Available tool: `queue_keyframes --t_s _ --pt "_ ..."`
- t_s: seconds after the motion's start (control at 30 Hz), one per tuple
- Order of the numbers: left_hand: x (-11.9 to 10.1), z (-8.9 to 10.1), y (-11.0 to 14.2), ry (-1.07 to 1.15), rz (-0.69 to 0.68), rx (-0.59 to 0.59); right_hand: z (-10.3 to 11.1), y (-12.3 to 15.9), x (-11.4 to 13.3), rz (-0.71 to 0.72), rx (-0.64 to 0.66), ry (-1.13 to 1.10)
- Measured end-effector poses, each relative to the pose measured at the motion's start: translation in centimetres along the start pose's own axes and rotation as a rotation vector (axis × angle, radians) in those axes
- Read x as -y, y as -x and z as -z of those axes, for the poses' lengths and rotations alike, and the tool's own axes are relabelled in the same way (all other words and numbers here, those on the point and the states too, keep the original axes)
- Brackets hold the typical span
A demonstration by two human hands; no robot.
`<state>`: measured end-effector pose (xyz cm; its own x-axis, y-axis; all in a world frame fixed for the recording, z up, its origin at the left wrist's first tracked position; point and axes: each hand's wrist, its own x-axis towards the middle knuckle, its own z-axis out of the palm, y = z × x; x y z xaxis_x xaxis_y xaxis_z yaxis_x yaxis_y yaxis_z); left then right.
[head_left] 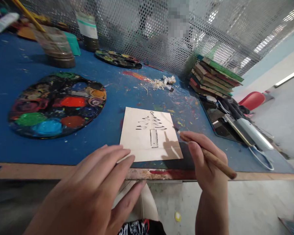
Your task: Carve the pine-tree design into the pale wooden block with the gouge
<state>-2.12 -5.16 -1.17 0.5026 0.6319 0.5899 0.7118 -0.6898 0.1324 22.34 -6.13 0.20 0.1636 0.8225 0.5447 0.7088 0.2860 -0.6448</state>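
The left hand (95, 186) is held flat with its fingers spread and grasps nothing; its fingertips lie at the lower left corner of a pale card (129, 140), the thumb reaching below the table edge. The right hand (208, 160) grips a wooden-handled brush (219, 164) between thumb and fingers, the bristle end by the card's right edge; whether it touches the card cannot be told. The card lies flat on the blue table (110, 130), near its front edge, and bears a dark outline drawing of a tree (154, 138) with a small loop on top.

To the card's left sits a large round palette (63, 133) with red, green, blue and brown paint. Behind it stand a jar (51, 45) of murky liquid and a labelled jar (88, 31), with a smaller palette (117, 59) beside the latter. Shavings (159, 84) lie beyond the card; farther right is a stack of boards (213, 76). A perforated panel (142, 29) rises behind.
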Motion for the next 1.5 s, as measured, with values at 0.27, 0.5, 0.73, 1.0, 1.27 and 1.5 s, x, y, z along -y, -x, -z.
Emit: queue_keyframes --t_s 0.27,0.5,0.73,1.0,1.27,1.5 --pt "-1.0 -3.4 -2.7 -0.088 -0.277 0.090 0.5 0.6 -1.7 -0.054 0.023 -0.064" --pt "-0.9 -4.4 -1.6 -0.098 -0.268 0.090 0.5 0.8 -1.7 -0.137 -0.036 -0.181" --pt "-0.7 -4.0 -1.6 -0.079 -0.271 0.075 0.5 1.3 -2.2 -0.255 -0.080 -0.357" --pt "-0.7 -4.4 -1.8 -0.080 -0.262 0.063 0.5 1.1 -1.9 -0.366 -0.055 -0.454" --pt "-0.3 -4.3 -1.6 -0.020 -0.301 -0.119 0.0 0.3 -3.3 -0.407 -0.131 -0.615" --pt "-0.4 -3.0 -2.4 0.058 -0.312 -0.133 -0.2 -0.4 -3.0 -0.393 -0.191 -0.761"
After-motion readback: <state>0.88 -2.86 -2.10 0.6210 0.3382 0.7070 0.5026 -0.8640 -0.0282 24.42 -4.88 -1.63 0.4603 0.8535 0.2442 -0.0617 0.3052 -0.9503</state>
